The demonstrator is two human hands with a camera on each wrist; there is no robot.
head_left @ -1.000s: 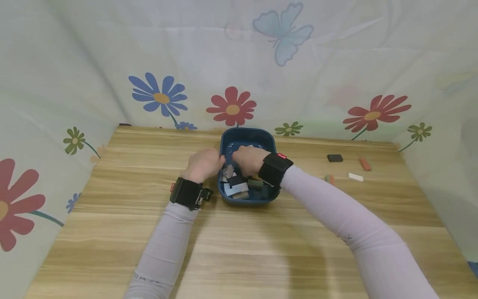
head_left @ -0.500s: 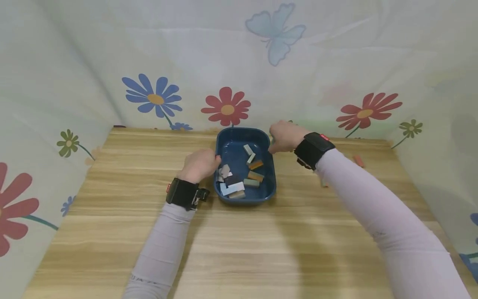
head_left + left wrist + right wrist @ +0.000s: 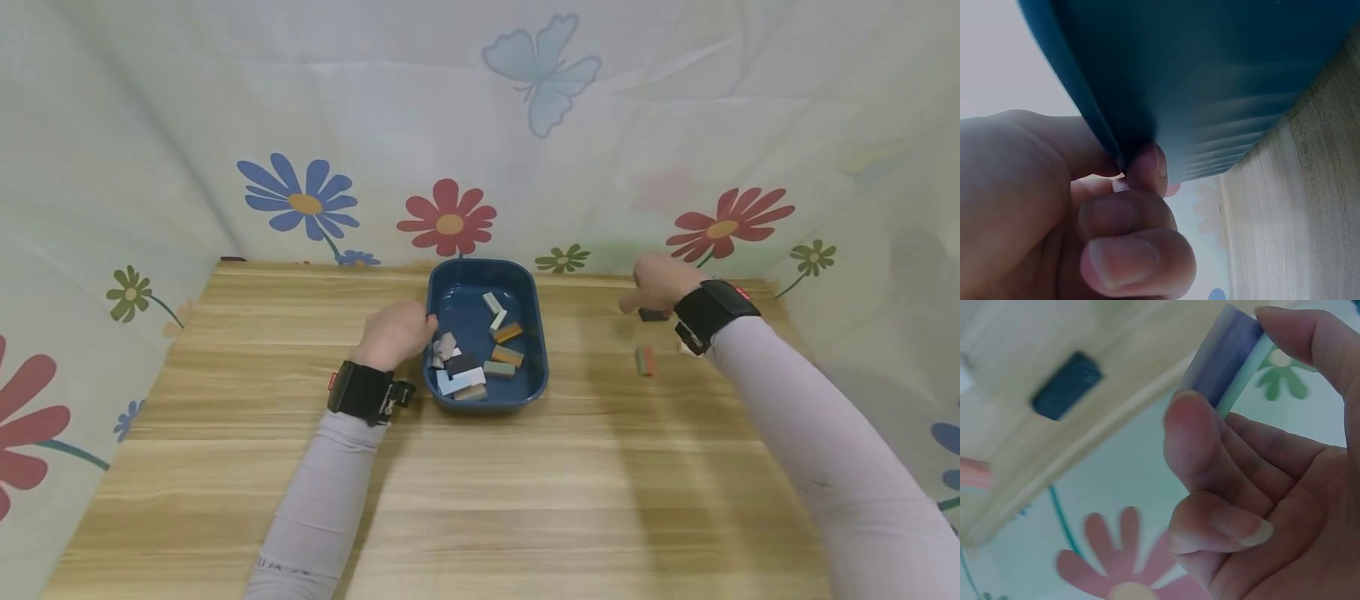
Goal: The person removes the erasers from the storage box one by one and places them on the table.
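Observation:
My left hand (image 3: pixel 393 335) pinches the left rim of a dark blue tub (image 3: pixel 542 354). In the left wrist view the thumb and a fingertip (image 3: pixel 1149 169) meet at that rim, with the other fingers curled outside the wall. Several small rectangular blocks lie in the tub, among them an orange block (image 3: pixel 507 332), a black block (image 3: pixel 462 362) and a grey-green block (image 3: pixel 499 368). To the right, my right hand (image 3: pixel 663 282) is above the table. Between its thumb and finger it holds a small striped block (image 3: pixel 1225 356), purple with pale green, hidden in the head view.
On the table (image 3: pixel 480 500) below the right hand lie a black block (image 3: pixel 1067 385), a green-and-orange block (image 3: pixel 645 362) and a partly hidden white block (image 3: pixel 684 348). An orange block (image 3: pixel 974 473) shows at the right wrist view's edge. A flowered cloth (image 3: pixel 375 100) hangs behind the table.
My right hand has left the inside of the tub, passed over its right rim and moved right, above the loose blocks. The left hand has stayed at the rim.

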